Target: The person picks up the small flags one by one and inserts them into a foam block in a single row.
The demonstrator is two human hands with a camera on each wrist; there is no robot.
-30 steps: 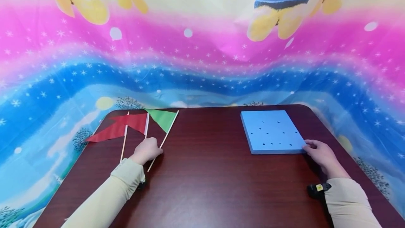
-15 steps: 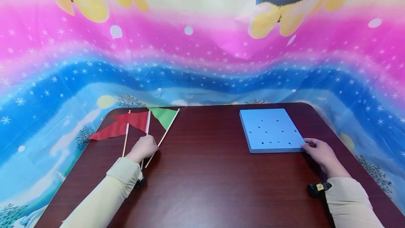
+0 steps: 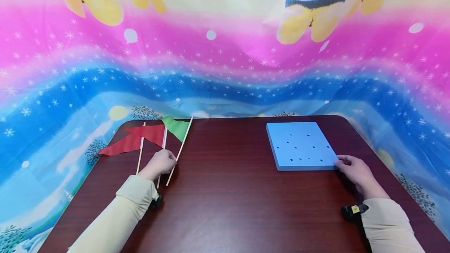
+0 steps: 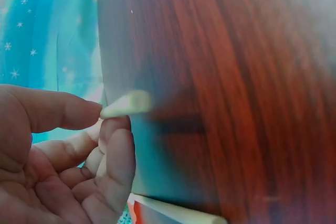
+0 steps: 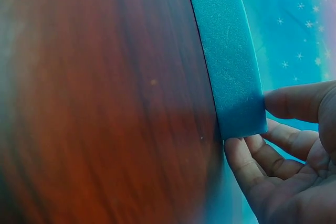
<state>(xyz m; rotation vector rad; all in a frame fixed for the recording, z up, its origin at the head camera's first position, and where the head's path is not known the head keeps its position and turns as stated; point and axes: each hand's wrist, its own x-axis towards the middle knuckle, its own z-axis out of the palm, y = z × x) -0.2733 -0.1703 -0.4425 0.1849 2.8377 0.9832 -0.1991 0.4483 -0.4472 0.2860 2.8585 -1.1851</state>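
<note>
In the head view my left hand [image 3: 159, 165] pinches the thin wooden stick of a small green flag [image 3: 177, 128] at the left of the table. The left wrist view has that stick's blurred end [image 4: 135, 102] jutting out between thumb and index finger. Two red flags lie close by: one red flag [image 3: 152, 134] has its stick partly hidden beneath this hand, the other red flag [image 3: 121, 145] lies further left. My right hand [image 3: 355, 171] holds the near right corner of a light blue board [image 3: 302, 141] with several small holes, thumb on top and fingers against its side.
The dark brown wooden table [image 3: 225, 198] has rounded far corners. A cartoon-printed cloth [image 3: 225, 57] hangs behind and along both sides. A black wrist device [image 3: 353, 211] is worn on the right wrist.
My left hand first shifts slightly left, then the green flag's stick swings steeper, its top moving left and its lower end right. The right hand stays on the board.
</note>
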